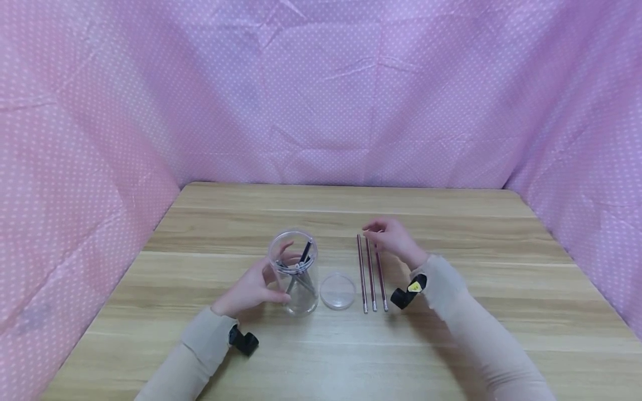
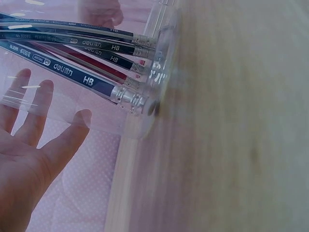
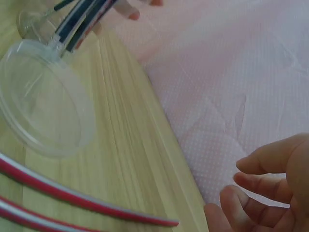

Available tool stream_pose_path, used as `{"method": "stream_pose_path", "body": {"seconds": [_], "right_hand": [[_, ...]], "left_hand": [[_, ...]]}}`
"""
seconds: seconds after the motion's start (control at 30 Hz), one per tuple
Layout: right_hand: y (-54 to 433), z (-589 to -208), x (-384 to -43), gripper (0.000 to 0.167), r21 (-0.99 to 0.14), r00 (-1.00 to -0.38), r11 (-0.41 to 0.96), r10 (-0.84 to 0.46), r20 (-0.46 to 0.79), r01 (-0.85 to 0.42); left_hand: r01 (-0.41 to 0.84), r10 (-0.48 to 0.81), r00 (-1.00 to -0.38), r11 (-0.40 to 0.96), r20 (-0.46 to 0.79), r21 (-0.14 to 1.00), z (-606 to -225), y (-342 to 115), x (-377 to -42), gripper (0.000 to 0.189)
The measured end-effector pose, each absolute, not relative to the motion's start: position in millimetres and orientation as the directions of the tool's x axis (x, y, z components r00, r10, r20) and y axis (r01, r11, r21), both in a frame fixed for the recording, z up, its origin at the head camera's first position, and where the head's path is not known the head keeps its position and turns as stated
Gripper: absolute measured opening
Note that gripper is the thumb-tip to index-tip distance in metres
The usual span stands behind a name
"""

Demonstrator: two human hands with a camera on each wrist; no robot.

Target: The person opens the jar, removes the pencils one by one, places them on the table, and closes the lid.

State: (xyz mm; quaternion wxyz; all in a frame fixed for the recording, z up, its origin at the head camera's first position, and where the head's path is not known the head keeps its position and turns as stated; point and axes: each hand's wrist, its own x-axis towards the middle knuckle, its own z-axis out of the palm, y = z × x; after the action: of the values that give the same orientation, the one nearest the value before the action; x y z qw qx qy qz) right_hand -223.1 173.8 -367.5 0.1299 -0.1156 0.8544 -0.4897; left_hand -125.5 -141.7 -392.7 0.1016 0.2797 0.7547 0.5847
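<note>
My left hand (image 1: pixel 253 287) holds a clear plastic jar (image 1: pixel 301 303) from its left side, thumb in front and fingers curved behind. Several dark pencils (image 2: pixel 72 71) marked HB lean inside it, along with red ones; their erasers are at the bottom end. My right hand (image 1: pixel 393 239) hovers over the far ends of three red pencils (image 1: pixel 371 278) lying side by side on the table. Its fingers are loosely bent, with nothing between thumb and forefinger in the right wrist view. A round clear lid (image 1: pixel 338 291) lies flat between the jar and those pencils.
The wooden table (image 1: pixel 321 356) carries all of these. A pink cloth (image 1: pixel 321 100) with white dots hangs behind the table and along both sides. A small black camera is strapped to each wrist.
</note>
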Motion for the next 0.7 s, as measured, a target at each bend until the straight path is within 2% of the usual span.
{"method": "stream_pose_path", "body": {"seconds": [0.3,0.7], "right_hand": [[158.6,-351.1,-212.2,0.031,-0.887,-0.904,0.439,-0.422,-0.063,-0.143],[138.2,-318.9,-195.0,0.026,-0.844,-0.811,0.417,-0.584,0.036,-0.337]], "left_hand": [[0.315,0.547,-0.817,0.162,0.181,0.935,-392.1,-141.7,-127.3,0.101],[0.308,0.545,-0.819,0.155,0.179,0.939,-390.7,-141.7,-125.1,0.100]]}}
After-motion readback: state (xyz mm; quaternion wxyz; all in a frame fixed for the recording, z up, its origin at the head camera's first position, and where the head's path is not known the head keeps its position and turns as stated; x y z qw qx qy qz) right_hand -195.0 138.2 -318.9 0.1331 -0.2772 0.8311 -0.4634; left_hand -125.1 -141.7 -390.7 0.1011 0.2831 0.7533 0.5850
